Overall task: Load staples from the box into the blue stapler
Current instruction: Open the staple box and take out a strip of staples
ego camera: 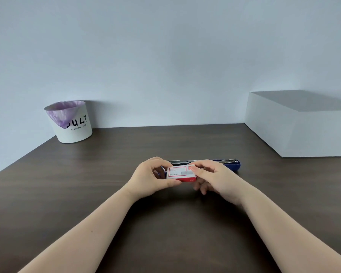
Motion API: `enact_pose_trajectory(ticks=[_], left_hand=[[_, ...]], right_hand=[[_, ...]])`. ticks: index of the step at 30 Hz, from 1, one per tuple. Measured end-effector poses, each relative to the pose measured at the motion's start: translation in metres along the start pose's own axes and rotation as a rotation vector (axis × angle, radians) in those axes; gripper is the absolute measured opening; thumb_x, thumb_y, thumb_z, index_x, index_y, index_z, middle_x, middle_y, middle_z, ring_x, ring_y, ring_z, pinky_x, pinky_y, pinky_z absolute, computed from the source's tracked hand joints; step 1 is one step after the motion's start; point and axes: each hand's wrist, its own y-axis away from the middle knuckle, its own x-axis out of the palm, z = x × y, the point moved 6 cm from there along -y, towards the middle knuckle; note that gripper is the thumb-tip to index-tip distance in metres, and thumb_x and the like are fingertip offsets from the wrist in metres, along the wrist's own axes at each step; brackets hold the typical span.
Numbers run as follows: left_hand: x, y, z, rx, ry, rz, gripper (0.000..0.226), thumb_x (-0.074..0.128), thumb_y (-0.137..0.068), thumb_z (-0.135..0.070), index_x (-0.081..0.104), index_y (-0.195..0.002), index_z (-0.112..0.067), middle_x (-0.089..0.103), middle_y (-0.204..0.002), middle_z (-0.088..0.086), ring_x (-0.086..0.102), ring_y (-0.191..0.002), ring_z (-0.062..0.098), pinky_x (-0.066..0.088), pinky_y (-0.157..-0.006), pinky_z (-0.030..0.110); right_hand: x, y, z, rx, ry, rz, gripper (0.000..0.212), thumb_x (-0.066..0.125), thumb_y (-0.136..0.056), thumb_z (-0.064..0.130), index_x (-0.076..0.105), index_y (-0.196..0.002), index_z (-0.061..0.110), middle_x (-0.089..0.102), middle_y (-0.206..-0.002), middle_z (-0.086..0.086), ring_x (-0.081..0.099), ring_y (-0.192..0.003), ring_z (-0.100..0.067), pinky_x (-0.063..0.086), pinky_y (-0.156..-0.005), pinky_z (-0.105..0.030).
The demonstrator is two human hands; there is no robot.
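Both forearms reached over the bench (87, 194) as the left hand (148, 177) and right hand (215, 178) each closed a grip on the staple box (180, 173), held just before the opened blue stapler (229, 164); opening it seemingly came next.

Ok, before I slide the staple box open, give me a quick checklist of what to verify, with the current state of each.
1. Staple box held by both hands: ok, left hand grips its left end, right hand its right end.
2. Box lifted off the table: ok, it sits above the surface.
3. Box opened: not ok, it looks closed.
4. Blue stapler opened for loading: ok, it lies open behind the hands, metal rail exposed.
5. Rail free of old staples: cannot tell.
6. Working area free of clutter: ok, white bin and white box sit far off.
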Motion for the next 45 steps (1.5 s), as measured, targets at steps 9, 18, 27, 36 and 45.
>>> enact_pose_trajectory(ticks=[9,18,27,36,45], left_hand=[[-0.004,-0.001,0.009,-0.058,0.22,-0.019,0.035,0.088,-0.056,-0.024,0.073,-0.087,-0.024,0.07,-0.099,0.006,0.07,-0.09,0.026,0.056,-0.086,0.044],[-0.007,0.001,0.01,-0.105,0.283,-0.033,0.032,0.087,-0.059,-0.02,0.072,-0.087,-0.025,0.074,-0.101,0.007,0.07,-0.094,0.025,0.055,-0.091,0.045],[-0.009,0.001,0.009,-0.079,0.26,-0.061,0.035,0.087,-0.058,-0.02,0.072,-0.089,-0.025,0.073,-0.1,0.005,0.07,-0.093,0.023,0.056,-0.089,0.042],[-0.019,0.001,-0.003,-0.055,0.432,-0.156,0.043,0.081,-0.053,-0.026,0.07,-0.094,-0.025,0.076,-0.095,0.006,0.07,-0.094,0.021,0.057,-0.085,0.031],[-0.02,0.001,0.001,-0.046,0.453,-0.126,0.044,0.082,-0.052,-0.026,0.07,-0.094,-0.023,0.077,-0.092,-0.002,0.071,-0.096,0.017,0.055,-0.088,0.033]], right_hand=[[0.004,-0.004,-0.002,-0.003,-0.267,0.114,0.028,0.05,-0.094,0.01,0.06,-0.12,0.008,0.07,-0.098,-0.015,0.063,-0.07,-0.016,0.052,-0.057,-0.021],[-0.002,-0.001,0.003,-0.023,-0.251,-0.03,0.025,0.056,-0.091,0.017,0.064,-0.112,0.007,0.07,-0.086,-0.012,0.065,-0.066,-0.018,0.054,-0.053,-0.023],[-0.012,-0.005,-0.002,0.036,-0.161,-0.174,0.011,0.061,-0.087,0.006,0.071,-0.091,0.01,0.07,-0.075,-0.006,0.068,-0.063,-0.019,0.055,-0.052,-0.025],[-0.015,-0.007,-0.008,0.124,-0.191,-0.168,0.01,0.057,-0.091,0.005,0.066,-0.093,0.008,0.065,-0.089,-0.017,0.069,-0.071,-0.024,0.062,-0.063,-0.03],[-0.019,-0.003,0.014,-0.119,0.492,-0.268,0.023,0.062,-0.088,0.021,0.067,-0.109,0.027,0.063,-0.1,0.005,0.058,-0.072,-0.008,0.045,-0.065,-0.015]])
